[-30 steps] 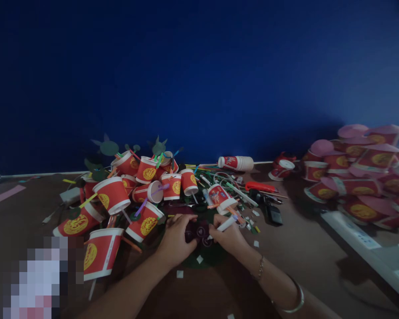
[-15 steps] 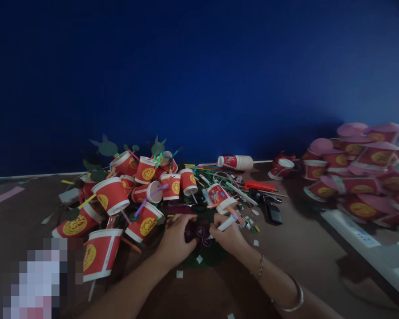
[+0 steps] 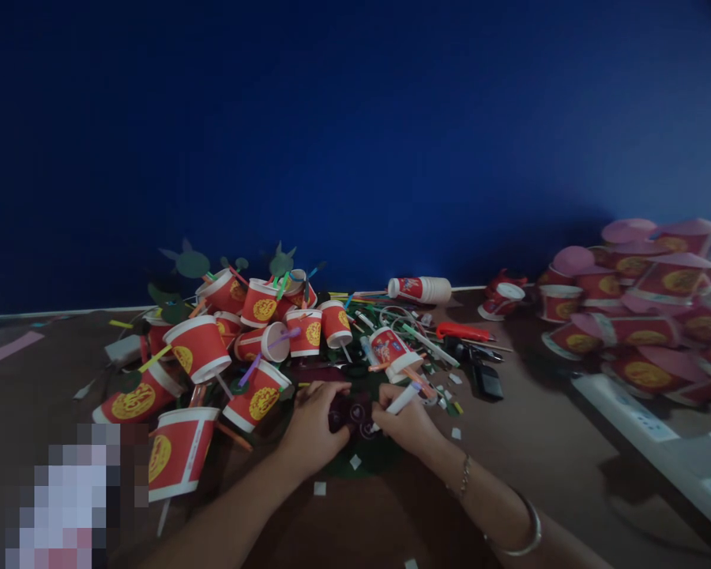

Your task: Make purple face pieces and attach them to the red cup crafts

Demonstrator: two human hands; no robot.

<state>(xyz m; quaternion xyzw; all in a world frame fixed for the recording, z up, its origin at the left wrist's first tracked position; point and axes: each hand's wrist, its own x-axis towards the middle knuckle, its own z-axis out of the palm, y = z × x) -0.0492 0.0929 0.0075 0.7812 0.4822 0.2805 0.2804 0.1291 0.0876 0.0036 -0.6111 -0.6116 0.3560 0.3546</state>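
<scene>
Before you, a blue wall (image 3: 355, 142) backs the table (image 3: 533, 442), with red cups (image 3: 198, 349) heaped leftward. Your left hand (image 3: 317, 427) touches the dark sheet (image 3: 355, 412) between your hands; whether it grips, I can't tell. Your right hand (image 3: 406, 420) grasps a pen (image 3: 404, 398), tip at the sheet.

Clutter around you on the counter (image 3: 545, 466)
Left of you, red cups with yellow emblems (image 3: 205, 348) lie heaped; ahead, a stack of nested cups (image 3: 422, 290) rests sideways near the blue wall (image 3: 355, 142); to your right sit a red tool (image 3: 463, 332), a white power strip (image 3: 616, 401) and cups topped with pink paper (image 3: 675, 276).
</scene>
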